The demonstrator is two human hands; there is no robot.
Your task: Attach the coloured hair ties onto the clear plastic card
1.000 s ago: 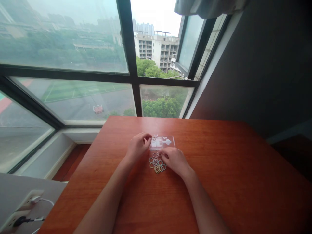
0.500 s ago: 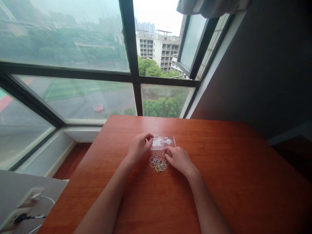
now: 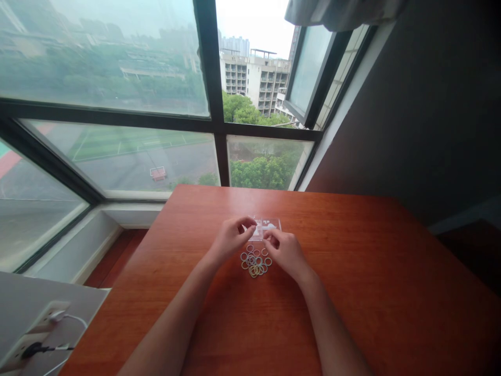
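My left hand (image 3: 234,236) reaches over the left part of a clear plastic box (image 3: 276,223) with white printing on it, thumb and fingertips drawn together in a pinch. What sits between those fingertips is too small to make out. My right hand (image 3: 286,250) is at the box's front right edge, fingers curled and pinched. Whether it grips the box edge or a small thing is unclear. Just in front of the box lies a loose cluster of several thin rings (image 3: 267,261), mostly pale grey, with a few yellowish ones (image 3: 254,271) nearest me. Both hands partly hide the box.
All this rests on a reddish-brown wooden table (image 3: 368,271). Beyond its far edge stand dark-framed windows (image 3: 219,125), one pane swung outward. A dark wall (image 3: 422,115) rises on the right. At lower left, plugs and cables (image 3: 35,349) fill a wall socket.
My left hand has shifted right across the box, closer to the other hand. My right hand has moved slightly up from the rings to the box's front edge.
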